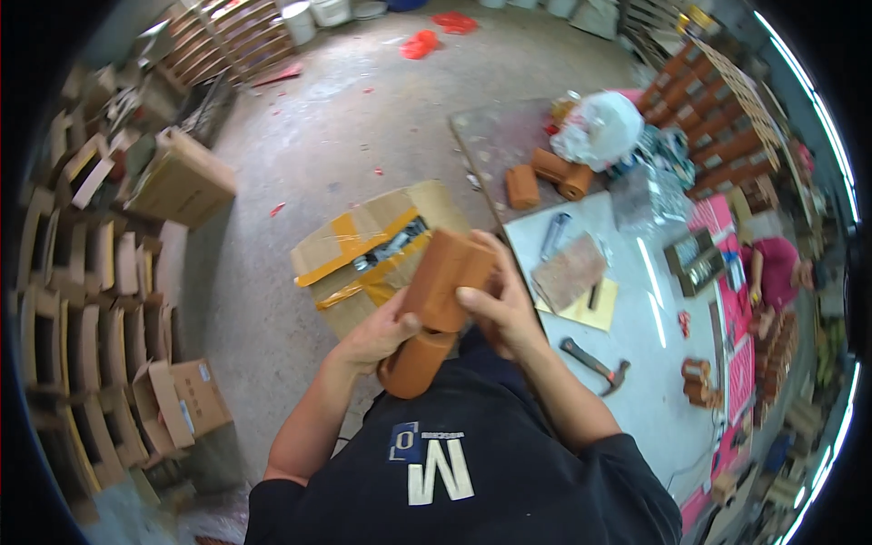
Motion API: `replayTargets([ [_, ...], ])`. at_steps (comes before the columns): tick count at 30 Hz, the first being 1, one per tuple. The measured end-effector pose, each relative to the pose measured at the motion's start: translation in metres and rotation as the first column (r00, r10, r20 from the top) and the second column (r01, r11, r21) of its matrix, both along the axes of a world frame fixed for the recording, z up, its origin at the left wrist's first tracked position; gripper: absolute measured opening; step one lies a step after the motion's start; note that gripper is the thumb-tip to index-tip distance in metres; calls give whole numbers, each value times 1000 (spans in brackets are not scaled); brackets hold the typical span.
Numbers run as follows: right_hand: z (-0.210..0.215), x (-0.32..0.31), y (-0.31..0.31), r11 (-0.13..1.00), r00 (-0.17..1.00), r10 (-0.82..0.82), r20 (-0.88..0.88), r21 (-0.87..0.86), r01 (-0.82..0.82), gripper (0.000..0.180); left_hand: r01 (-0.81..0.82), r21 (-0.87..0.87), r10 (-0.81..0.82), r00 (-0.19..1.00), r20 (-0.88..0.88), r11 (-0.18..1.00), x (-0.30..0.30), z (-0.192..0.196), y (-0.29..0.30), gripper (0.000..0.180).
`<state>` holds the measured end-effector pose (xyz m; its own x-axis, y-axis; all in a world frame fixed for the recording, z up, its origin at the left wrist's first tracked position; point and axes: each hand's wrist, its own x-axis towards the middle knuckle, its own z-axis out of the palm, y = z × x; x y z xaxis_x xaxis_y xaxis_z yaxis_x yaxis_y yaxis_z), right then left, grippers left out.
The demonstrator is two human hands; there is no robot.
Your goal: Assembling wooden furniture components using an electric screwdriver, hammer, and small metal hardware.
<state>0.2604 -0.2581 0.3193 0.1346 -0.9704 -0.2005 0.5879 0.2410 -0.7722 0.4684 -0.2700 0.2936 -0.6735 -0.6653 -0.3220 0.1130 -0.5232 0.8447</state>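
Observation:
Two terracotta-coloured clay pieces with rounded sides are held end to end in front of my chest. My right hand [505,307] grips the upper clay piece [447,277], thumb across its face and fingers behind it. My left hand [374,334] is closed around the left side where the pieces meet, its thumb on the upper one and its other fingers mostly hidden. The lower clay piece [413,368] tilts down toward my shirt. Beneath my hands, a cardboard box [336,263] with yellow tape has a dark gap along its top.
On the table [636,318] at my right lie a hammer [595,365], a reddish slab [569,272], a clear bag [649,204] and several clay pieces [522,186]. Cardboard boxes [186,177] line the left. A person [777,272] is at the far right.

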Motion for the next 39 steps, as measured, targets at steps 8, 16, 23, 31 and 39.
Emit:
replayTargets([
  [8, -44, -8, -16, 984, 958, 149, -244, -61, -168, 85, -42, 244, 33, 999, 41, 969, -1, -9, -13, 113],
  [16, -70, -64, -108, 867, 816, 417, -400, -96, -490, 80, -180, 294, 131, 975, 182, 939, -34, -19, -58, 96],
  [23, -215, -171, -230, 961, -224, -50, -973, -108, 255, 95, -420, 354, 341, 902, 266, 835, -63, -7, -80, 84],
  [31, -193, -163, -220, 945, 785, -173, -595, 124, 302, 92, -345, -22, 319, 840, 438, 938, -90, -13, -108, 92],
  [39, -15, -146, -172, 970, 964, -59, -258, -241, -5, 97, -274, 331, 399, 819, -411, 903, -121, 11, -143, 98],
])
